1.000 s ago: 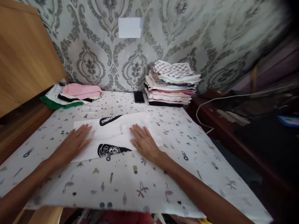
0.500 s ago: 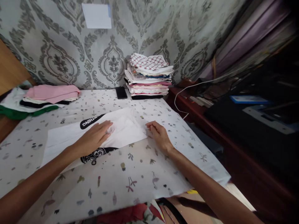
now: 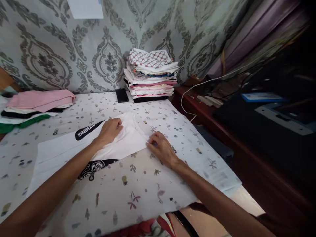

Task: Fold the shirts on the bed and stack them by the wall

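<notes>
A white T-shirt with black printed patches lies folded into a long strip across the patterned sheet. My left hand rests on top of it with curled fingers, gathering small creases in the cloth. At the strip's right end, my right hand pinches the near corner between thumb and fingers. White lettering shows on the far black patch, and a round drawing on the near one, partly behind my left forearm.
A tall stack of folded clothes stands by the wall, with a black phone beside it. Folded pink, black and green garments lie at the far left. A white cable hangs over the dark red furniture on the right.
My left hand has gone from lying flat to curled fingers on the cloth. My right hand has closed on the shirt's near right corner. The view has shifted slightly right.
</notes>
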A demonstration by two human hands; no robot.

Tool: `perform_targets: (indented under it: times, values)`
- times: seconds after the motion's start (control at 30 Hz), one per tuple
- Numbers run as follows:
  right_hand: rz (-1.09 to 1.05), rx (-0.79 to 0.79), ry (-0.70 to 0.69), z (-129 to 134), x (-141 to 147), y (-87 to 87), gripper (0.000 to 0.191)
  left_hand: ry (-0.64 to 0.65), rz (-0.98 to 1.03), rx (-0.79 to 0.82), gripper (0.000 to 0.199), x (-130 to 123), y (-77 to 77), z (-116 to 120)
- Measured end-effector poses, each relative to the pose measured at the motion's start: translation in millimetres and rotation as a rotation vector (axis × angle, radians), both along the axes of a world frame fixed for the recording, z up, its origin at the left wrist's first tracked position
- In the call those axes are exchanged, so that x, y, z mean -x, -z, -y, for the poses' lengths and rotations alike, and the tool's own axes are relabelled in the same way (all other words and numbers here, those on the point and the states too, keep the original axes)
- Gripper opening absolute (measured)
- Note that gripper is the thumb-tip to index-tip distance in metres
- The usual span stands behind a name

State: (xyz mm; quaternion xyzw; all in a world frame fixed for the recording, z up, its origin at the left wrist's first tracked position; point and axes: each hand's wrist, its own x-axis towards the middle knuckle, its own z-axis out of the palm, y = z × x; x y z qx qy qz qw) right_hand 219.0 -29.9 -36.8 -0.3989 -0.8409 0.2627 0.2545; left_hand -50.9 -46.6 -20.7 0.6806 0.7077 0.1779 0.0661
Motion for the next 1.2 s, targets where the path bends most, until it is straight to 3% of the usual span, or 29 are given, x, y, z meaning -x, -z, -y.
perform_targets:
  times: [0.17,0.3,0.43,0.47,0.6,0.73,0.8,0.9,1.07,1.2]
  values:
    - [0.001,-0.025,-0.026,-2,0,-1.1,0.018,-0.059,-0.007,-0.019,0.01,-2,3.2,-2]
    - [-0.009,-0.039,-0.01,-1,1,1.9,0.02,-0.052,-0.12,-0.029,0.014,-7,-3.0,2]
    - [0.0,-0.03,0.025,-2,0,0.0,0.008,-0.007,-0.217,-0.119,0.036,-13,-8.3,19]
    - [0.015,-0.014,0.04,-3,1,-2.5,0.003,0.015,-0.218,-0.124,0.042,-15,-6.6,23]
    - [0.148,0.057,0.07,-12,11,-18.0,0.033,0.068,-0.188,0.029,0.06,-24,11.1,32]
    - [0.339,0.069,0.038,-25,38,-28.0,0.035,0.06,-0.108,0.154,0.065,-30,22.6,33]
    - [0.412,0.056,0.021,-31,52,-29.0,0.034,0.075,0.011,0.121,0.062,-28,20.0,35]
    - [0.468,0.082,0.009,-40,65,-29.4,0.036,0.035,0.35,-0.027,0.054,-17,7.8,41]
    - [0.47,0.289,0.043,-62,76,-32.2,0.049,-0.279,1.099,-0.362,0.033,13,-20.2,49]
    - [0.376,0.363,0.097,-75,83,-28.2,0.037,-0.383,1.436,-0.475,0.027,18,-27.1,54]
